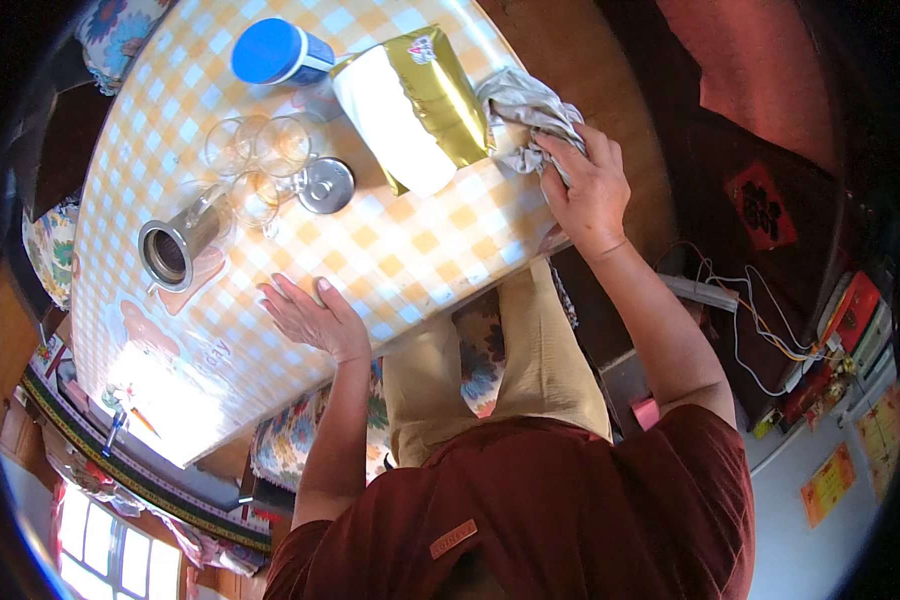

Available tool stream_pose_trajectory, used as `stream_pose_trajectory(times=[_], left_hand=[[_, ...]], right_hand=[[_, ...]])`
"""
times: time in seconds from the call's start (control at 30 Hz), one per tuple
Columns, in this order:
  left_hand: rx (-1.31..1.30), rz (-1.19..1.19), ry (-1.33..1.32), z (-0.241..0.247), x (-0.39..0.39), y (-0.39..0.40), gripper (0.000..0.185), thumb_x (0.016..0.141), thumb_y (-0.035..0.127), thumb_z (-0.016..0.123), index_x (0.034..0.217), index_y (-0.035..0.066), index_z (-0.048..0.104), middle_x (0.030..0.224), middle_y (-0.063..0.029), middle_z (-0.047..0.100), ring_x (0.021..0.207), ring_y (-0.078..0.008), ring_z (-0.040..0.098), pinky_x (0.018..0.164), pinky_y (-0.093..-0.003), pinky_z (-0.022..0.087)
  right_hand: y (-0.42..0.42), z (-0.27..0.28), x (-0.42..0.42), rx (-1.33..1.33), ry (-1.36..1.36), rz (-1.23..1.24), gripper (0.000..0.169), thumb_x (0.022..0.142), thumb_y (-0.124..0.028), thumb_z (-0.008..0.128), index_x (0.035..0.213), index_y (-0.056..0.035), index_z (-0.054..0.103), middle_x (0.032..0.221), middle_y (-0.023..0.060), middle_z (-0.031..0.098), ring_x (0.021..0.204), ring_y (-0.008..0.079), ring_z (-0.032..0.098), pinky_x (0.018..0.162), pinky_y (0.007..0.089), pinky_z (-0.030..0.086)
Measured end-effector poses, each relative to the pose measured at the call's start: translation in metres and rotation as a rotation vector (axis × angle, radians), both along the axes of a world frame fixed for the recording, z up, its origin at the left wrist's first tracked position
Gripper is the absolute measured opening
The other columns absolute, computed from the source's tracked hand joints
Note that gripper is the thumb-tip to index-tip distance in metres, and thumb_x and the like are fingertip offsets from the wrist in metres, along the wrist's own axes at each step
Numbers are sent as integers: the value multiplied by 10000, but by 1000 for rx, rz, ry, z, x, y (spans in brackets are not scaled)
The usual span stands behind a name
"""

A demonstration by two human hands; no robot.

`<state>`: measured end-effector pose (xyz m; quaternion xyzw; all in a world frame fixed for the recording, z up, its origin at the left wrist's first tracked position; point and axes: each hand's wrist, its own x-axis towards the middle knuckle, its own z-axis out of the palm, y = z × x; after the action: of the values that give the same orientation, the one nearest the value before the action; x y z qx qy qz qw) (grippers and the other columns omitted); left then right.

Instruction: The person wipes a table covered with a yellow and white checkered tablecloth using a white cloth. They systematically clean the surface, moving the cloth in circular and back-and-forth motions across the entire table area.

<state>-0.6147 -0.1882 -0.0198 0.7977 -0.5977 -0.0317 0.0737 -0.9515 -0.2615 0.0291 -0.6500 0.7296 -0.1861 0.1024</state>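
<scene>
My right hand (589, 184) grips a crumpled grey cloth (529, 101) at the right edge of the table. Just left of the cloth lies a gold and white plastic pack (450, 97). My left hand (316, 315) rests palm down near the table's front edge, fingers apart and nothing in it. Beyond it are several clear glass cups (255, 196) and a round metal lid (327, 185). A glass teapot with a metal strainer (166, 253) stands to the left, its top uncovered. Farther back is a tub with a blue lid (268, 51).
A yellow and white checked tablecloth (412, 262) covers the table. A pen (115, 433) and a pencil (146, 421) lie at its left corner. A flowered seat cover (292, 435) is below the front edge. Loose cables and a power strip (697, 292) lie to the right.
</scene>
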Motion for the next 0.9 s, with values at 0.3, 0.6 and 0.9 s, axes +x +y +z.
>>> stream_pose_trajectory(times=[0.3, 0.6, 0.9], left_hand=[[-179, -100, 346, 9, 16, 11, 491, 988, 253, 378, 1393, -25, 398, 1490, -193, 329, 1392, -389, 247, 1138, -489, 166], [-378, -10, 881, 13, 8, 17, 536, 1022, 325, 287, 1381, -62, 377, 1438, -182, 401, 1357, -272, 331, 1133, -387, 211], [-474, -17, 652, 4, 15, 16, 407, 946, 291, 498, 1298, 88, 527, 1311, -99, 547, 1274, -249, 444, 1114, -496, 120]], right_hand=[[77, 9, 109, 30, -89, 318, 364, 621, -135, 678, 973, -227, 699, 1056, 31, 599, 933, 257, 541, 701, 380, 435], [83, -14, 174, -177, -232, 663, 362, 572, -176, 731, 932, -206, 710, 1065, 5, 601, 944, 234, 557, 721, 350, 409], [93, -9, 194, -330, -86, 621, 312, 616, -130, 721, 922, -190, 720, 1056, 58, 618, 921, 294, 573, 730, 404, 481]])
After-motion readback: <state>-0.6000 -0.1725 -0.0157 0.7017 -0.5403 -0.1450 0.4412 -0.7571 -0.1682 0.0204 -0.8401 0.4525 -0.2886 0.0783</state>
